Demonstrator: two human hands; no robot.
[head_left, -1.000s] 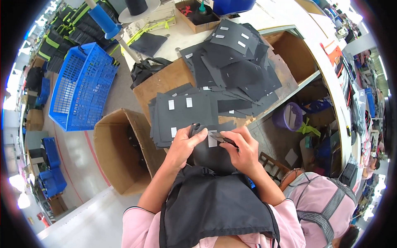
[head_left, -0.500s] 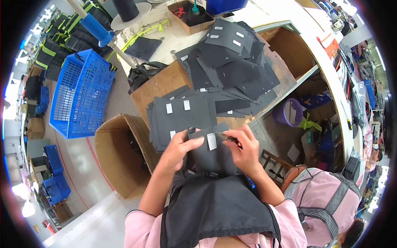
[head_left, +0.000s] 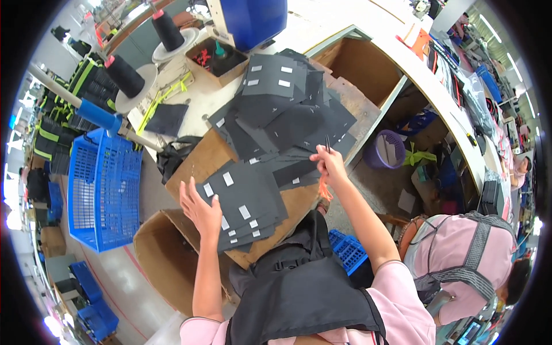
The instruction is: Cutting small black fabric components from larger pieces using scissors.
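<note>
My left hand (head_left: pixel 202 214) is open with fingers spread, at the left edge of a stack of dark grey fabric panels (head_left: pixel 257 191) bearing white labels. Its thumb lies over the top panel beside a label. My right hand (head_left: pixel 329 165) is closed around small dark thread snips (head_left: pixel 327 142), mostly hidden in the fingers; only their slim tip sticks up. Orange strands (head_left: pixel 325 192) hang below that hand. Just beyond it, a larger loose heap of dark panels (head_left: pixel 313 123) spreads over the table, several with white labels.
Below the board's left side stands an open cardboard box (head_left: pixel 150 259). Farther left is a blue plastic crate (head_left: pixel 104 198). Thread cones (head_left: pixel 125 77) and a small tool box (head_left: pixel 225 73) sit at the back. A purple basket (head_left: pixel 385 148) is at right; a co-worker in pink (head_left: pixel 460 253) sits close by.
Both hands held a labelled dark panel near my lap; now neither does. My left hand has moved left and opened over the stack, my right outward with the snips. The view has shifted.
</note>
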